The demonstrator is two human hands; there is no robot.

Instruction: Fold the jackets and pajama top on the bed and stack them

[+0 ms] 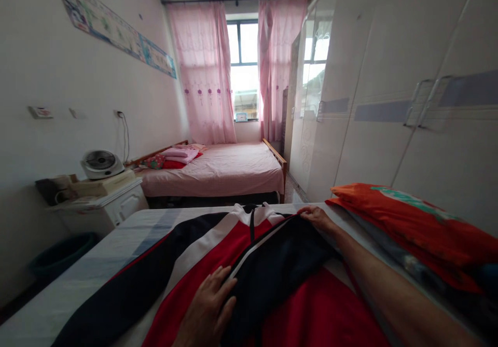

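A red, white and navy zip jacket (202, 248) lies spread on the near bed, its white collar (252, 214) toward the far edge. One navy sleeve (280, 253) is folded across the front; the other sleeve (128, 279) stretches out to the lower left. My left hand (210, 303) rests on the jacket with fingers extended, touching the folded sleeve's edge. At the shoulder of that sleeve, my right hand (315, 217) pinches the fabric between thumb and fingers.
The near bed (155, 222) has an orange pillow (420, 227) and dark fabric on its right. A pink-covered bed (225, 165) stands beyond. Left are a cabinet (124, 202) with a fan (101, 164) and a green bin (64, 253). White wardrobes (381, 144) line the right.
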